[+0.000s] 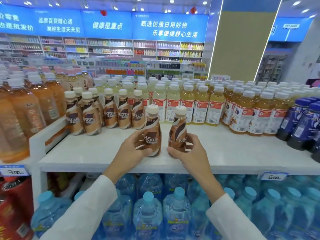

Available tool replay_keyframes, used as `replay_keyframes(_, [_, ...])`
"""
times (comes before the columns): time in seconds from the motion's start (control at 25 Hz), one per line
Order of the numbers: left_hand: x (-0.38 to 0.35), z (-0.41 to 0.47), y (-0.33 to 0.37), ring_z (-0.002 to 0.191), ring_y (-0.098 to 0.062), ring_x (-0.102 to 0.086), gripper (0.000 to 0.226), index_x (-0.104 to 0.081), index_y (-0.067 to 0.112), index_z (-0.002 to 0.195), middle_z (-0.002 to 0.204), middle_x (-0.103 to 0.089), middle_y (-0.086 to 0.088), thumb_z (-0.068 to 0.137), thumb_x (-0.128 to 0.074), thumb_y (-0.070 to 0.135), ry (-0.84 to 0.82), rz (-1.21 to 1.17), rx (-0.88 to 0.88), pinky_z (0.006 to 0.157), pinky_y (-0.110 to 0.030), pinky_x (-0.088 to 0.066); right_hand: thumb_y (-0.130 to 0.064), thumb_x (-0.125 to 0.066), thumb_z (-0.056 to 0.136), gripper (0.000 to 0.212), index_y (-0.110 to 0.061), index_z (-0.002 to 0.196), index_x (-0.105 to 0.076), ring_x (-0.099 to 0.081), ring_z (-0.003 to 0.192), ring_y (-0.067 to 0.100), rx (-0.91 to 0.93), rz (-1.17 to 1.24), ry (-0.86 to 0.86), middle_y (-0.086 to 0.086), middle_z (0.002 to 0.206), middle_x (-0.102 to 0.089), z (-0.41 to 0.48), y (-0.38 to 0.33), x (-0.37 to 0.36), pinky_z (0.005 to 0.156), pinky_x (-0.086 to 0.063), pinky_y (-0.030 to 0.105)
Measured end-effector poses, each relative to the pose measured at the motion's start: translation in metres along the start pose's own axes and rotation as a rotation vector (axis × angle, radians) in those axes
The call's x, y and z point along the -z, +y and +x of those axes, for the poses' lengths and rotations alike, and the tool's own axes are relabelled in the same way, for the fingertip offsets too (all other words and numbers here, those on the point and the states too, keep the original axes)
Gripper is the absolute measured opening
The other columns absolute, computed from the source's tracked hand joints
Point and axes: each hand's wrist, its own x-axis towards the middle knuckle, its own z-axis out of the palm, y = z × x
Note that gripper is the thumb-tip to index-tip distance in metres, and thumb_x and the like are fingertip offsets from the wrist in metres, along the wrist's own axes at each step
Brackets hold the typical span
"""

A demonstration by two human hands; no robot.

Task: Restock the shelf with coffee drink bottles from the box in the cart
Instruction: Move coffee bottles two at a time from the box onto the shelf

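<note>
Head view finds my left hand [132, 147] wrapped round the left coffee bottle [152, 130], fingers curled low on its body and thumb across the label. That bottle stands upright near the front edge of the white shelf [83, 153]; whether its base rests on the board or hangs just above it I cannot tell. My right hand [187, 151] clasps the right coffee bottle [178, 132] the same way, low down, and this one leans a little toward its partner, close beside it but apart. The stocked row of coffee bottles [107, 113] stands further back to the left, with bare board between it and my pair. The box and the cart are out of sight.

I judge these bottles small, full and stiff enough to take a firm squeeze, and light work for one hand each. The sleeve looks glossy, so perhaps slick. The broad lower body seems the safer hold, not the narrow neck under the cap. They are tall for their base, so a knock could topple the row
</note>
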Motion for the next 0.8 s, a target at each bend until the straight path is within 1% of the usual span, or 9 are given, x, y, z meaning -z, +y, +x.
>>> replay_keyframes(0.12, [-0.01, -0.004, 0.005, 0.105, -0.01, -0.067, 0.068, -0.06, 0.025, 0.125, 0.115, -0.068, 0.012, 0.067, -0.094, 0.021, 0.106, 0.099, 0.018, 0.09, -0.027, -0.055, -0.036, -0.087, 0.076, 0.065, -0.028, 0.13, -0.053, -0.062, 0.103, 0.006, 0.026, -0.044, 0.018, -0.013, 0.119, -0.062, -0.001, 0.0, -0.005, 0.08, -0.044, 0.013])
replay_keyframes(0.2, [-0.014, -0.007, 0.006, 0.101, -0.009, -0.065, 0.071, -0.059, 0.027, 0.124, 0.113, -0.066, 0.013, 0.064, -0.095, 0.034, 0.148, 0.149, 0.021, 0.082, -0.02, -0.05, -0.028, -0.082, 0.082, 0.061, -0.028, 0.134, -0.051, -0.061, 0.103, 0.004, 0.028, -0.05, -0.025, -0.014, 0.119, -0.062, 0.0, 0.001, -0.005, 0.084, -0.044, 0.014])
replay_keyframes(0.32, [-0.013, -0.008, 0.006, 0.101, -0.005, -0.064, 0.07, -0.061, 0.026, 0.125, 0.115, -0.068, 0.013, 0.064, -0.094, 0.037, 0.149, 0.153, 0.021, 0.079, -0.016, -0.046, -0.014, -0.068, 0.092, 0.061, -0.029, 0.141, -0.035, -0.059, 0.118, 0.011, -0.007, -0.064, -0.232, -0.003, 0.135, -0.059, 0.01, 0.003, 0.003, 0.107, -0.046, 0.033])
replay_keyframes(0.4, [-0.011, -0.008, 0.005, 0.1, -0.001, -0.064, 0.07, -0.062, 0.025, 0.127, 0.116, -0.069, 0.012, 0.066, -0.094, 0.034, 0.126, 0.146, 0.016, 0.077, -0.011, -0.044, -0.012, -0.066, 0.094, 0.063, -0.029, 0.141, -0.029, -0.056, 0.124, 0.015, -0.031, -0.05, -0.36, -0.002, 0.14, -0.054, 0.015, 0.002, 0.009, 0.113, -0.042, 0.042])
replay_keyframes(0.44, [-0.01, -0.008, 0.005, 0.1, 0.001, -0.063, 0.071, -0.062, 0.025, 0.128, 0.117, -0.069, 0.012, 0.066, -0.094, 0.034, 0.122, 0.147, 0.014, 0.076, -0.01, -0.043, -0.017, -0.072, 0.091, 0.066, -0.028, 0.141, -0.031, -0.055, 0.125, 0.014, -0.031, -0.039, -0.358, -0.005, 0.138, -0.053, 0.015, 0.002, 0.009, 0.112, -0.043, 0.04])
replay_keyframes(0.52, [-0.009, -0.01, 0.005, 0.099, 0.003, -0.063, 0.071, -0.062, 0.025, 0.129, 0.117, -0.069, 0.012, 0.067, -0.094, 0.033, 0.128, 0.144, 0.007, 0.074, -0.008, -0.044, -0.032, -0.087, 0.077, 0.074, -0.028, 0.136, -0.042, -0.058, 0.117, 0.009, 0.003, -0.039, -0.203, -0.01, 0.13, -0.057, 0.01, 0.003, 0.004, 0.101, -0.048, 0.029])
replay_keyframes(0.6, [-0.009, -0.01, 0.004, 0.098, 0.004, -0.063, 0.07, -0.062, 0.025, 0.129, 0.117, -0.068, 0.012, 0.067, -0.093, 0.034, 0.132, 0.14, -0.007, 0.072, -0.006, -0.044, -0.033, -0.091, 0.071, 0.068, -0.029, 0.128, -0.053, -0.062, 0.107, 0.003, 0.059, -0.042, -0.061, -0.013, 0.12, -0.063, 0.005, 0.004, -0.002, 0.093, -0.052, 0.024])
replay_keyframes(0.72, [-0.009, -0.011, 0.004, 0.097, 0.005, -0.064, 0.071, -0.063, 0.023, 0.13, 0.116, -0.068, 0.012, 0.067, -0.093, 0.033, 0.14, 0.13, -0.027, 0.07, -0.001, -0.045, -0.023, -0.086, 0.077, 0.06, -0.026, 0.131, -0.058, -0.065, 0.108, 0.005, 0.062, -0.015, -0.115, -0.011, 0.121, -0.069, 0.007, 0.004, -0.003, 0.101, -0.053, 0.035])
replay_keyframes(0.8, [-0.01, -0.012, 0.004, 0.097, 0.005, -0.064, 0.069, -0.062, 0.024, 0.129, 0.116, -0.069, 0.012, 0.068, -0.093, 0.033, 0.145, 0.131, -0.032, 0.069, 0.001, -0.045, -0.026, -0.085, 0.079, 0.064, -0.026, 0.136, -0.055, -0.062, 0.114, 0.006, 0.07, -0.018, -0.15, -0.012, 0.127, -0.066, 0.006, 0.004, -0.001, 0.105, -0.05, 0.035])
